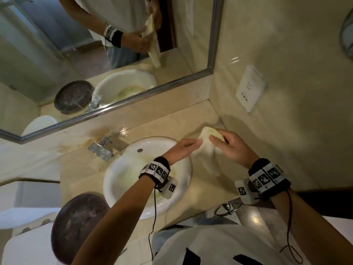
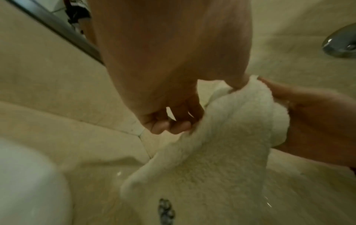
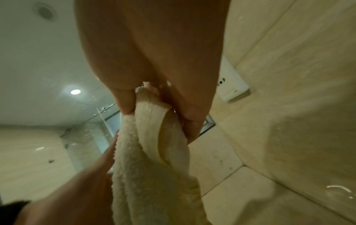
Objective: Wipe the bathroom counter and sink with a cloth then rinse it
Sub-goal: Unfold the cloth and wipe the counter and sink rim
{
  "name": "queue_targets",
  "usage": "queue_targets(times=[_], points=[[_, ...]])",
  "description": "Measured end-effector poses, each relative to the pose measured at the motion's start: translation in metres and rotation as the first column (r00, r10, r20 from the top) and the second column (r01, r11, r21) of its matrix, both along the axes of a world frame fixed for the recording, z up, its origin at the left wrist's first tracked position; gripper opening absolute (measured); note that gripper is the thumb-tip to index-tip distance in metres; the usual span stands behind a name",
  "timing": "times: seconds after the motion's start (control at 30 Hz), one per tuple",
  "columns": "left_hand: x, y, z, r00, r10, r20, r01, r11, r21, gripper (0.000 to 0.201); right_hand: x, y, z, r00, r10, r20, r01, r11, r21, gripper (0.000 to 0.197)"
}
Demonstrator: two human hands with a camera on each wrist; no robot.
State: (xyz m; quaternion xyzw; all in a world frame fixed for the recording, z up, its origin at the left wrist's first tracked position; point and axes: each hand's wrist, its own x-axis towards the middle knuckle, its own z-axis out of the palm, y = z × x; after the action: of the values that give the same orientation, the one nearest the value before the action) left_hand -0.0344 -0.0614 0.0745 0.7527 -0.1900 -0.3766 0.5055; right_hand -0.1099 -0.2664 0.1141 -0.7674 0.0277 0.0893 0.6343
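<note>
Terry cloth (image 1: 207, 150), cream and fluffy, hangs between your two hands above the counter (image 1: 145, 117), to the right of the sink (image 1: 183, 161). Your right hand (image 1: 232, 147) pinches its bunched top edge between thumb and curled fingers; your left hand (image 1: 181, 150) has its fingers curled against the cloth's near side, gripping a fold, as best the left wrist view shows. The cloth's long axis runs downward from your right fingers, its free end dangling below both hands toward you. Let go with the right hand too soon and the loose tail could slide off the counter's front edge. The limp fabric could also bunch unevenly, leaving you a poor wiping pad.
</note>
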Motion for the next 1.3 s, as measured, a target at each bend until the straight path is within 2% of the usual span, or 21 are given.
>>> queue_targets(times=[0.07,0.17,0.3,0.37,0.5,0.63,0.7,0.77,0.83,0.87,0.93,1.0,1.07,1.17,1.23,1.3], points=[[-0.005,-0.003,-0.018,0.997,-0.072,-0.003,0.072,0.997,0.041,0.013,-0.005,-0.014,-0.003,1.0,-0.03,0.008,0.03,0.999,-0.011,0.025],[-0.009,-0.003,-0.044,0.967,-0.19,0.167,0.163,0.973,0.165,0.038,-0.009,-0.032,-0.011,0.995,-0.101,-0.026,0.101,0.995,0.024,0.032],[-0.009,0.009,-0.064,0.96,-0.215,0.179,0.17,0.956,0.24,0.033,-0.007,-0.045,-0.023,0.96,-0.276,-0.043,0.278,0.957,0.085,0.026],[-0.008,0.02,-0.069,0.96,-0.189,0.207,0.12,0.945,0.305,0.028,-0.007,-0.054,-0.035,0.944,-0.325,-0.053,0.324,0.946,-0.024,0.029],[-0.018,0.037,-0.076,0.917,-0.229,0.327,0.09,0.916,0.39,0.018,-0.016,-0.068,-0.074,0.939,-0.317,-0.136,0.251,0.898,-0.362,0.034],[-0.046,0.035,-0.097,0.9,-0.326,0.291,0.152,0.858,0.49,0.023,-0.037,-0.063,-0.137,0.913,-0.35,-0.211,0.169,0.794,-0.583,0.045],[-0.067,0.024,-0.112,0.88,-0.411,0.236,0.24,0.816,0.526,0.022,-0.051,-0.061,-0.173,0.903,-0.324,-0.281,0.053,0.735,-0.676,0.055],[-0.088,0.01,-0.125,0.838,-0.511,0.191,0.342,0.764,0.547,0.019,-0.067,-0.059,-0.201,0.897,-0.293,-0.332,-0.077,0.635,-0.769,0.059],[-0.105,-0.001,-0.137,0.796,-0.581,0.171,0.393,0.711,0.583,0.019,-0.082,-0.054,-0.219,0.901,-0.295,-0.317,-0.122,0.529,-0.84,0.053],[-0.111,-0.005,-0.143,0.783,-0.596,0.177,0.385,0.688,0.615,0.023,-0.088,-0.051,-0.225,0.911,-0.291,-0.294,-0.125,0.482,-0.867,0.051],[-0.117,-0.008,-0.156,0.79,-0.572,0.221,0.279,0.656,0.701,0.037,-0.094,-0.041,-0.228,0.932,-0.271,-0.241,-0.124,0.388,-0.913,0.05],[-0.118,-0.005,-0.166,0.843,-0.475,0.253,0.125,0.63,0.766,0.054,-0.094,-0.034,-0.227,0.947,-0.245,-0.207,-0.116,0.338,-0.934,0.052],[-0.117,-0.002,-0.175,0.858,-0.434,0.275,0.043,0.594,0.803,0.067,-0.094,-0.03,-0.225,0.961,-0.196,-0.196,-0.124,0.327,-0.937,0.056],[-0.115,-0.001,-0.182,0.779,-0.507,0.369,0.013,0.601,0.799,0.068,-0.102,-0.027,-0.23,0.983,0.077,-0.169,-0.185,0.311,-0.932,0.055],[-0.114,-0.002,-0.186,0.725,-0.549,0.416,0.045,0.64,0.767,0.064,-0.113,-0.03,-0.24,0.935,0.311,-0.172,-0.26,0.269,-0.927,0.06],[-0.114,0.0,-0.191,0.703,-0.586,0.404,0.141,0.671,0.728,0.065,-0.121,-0.038,-0.247,0.885,0.429,-0.183,-0.31,0.249,-0.917,0.069]])
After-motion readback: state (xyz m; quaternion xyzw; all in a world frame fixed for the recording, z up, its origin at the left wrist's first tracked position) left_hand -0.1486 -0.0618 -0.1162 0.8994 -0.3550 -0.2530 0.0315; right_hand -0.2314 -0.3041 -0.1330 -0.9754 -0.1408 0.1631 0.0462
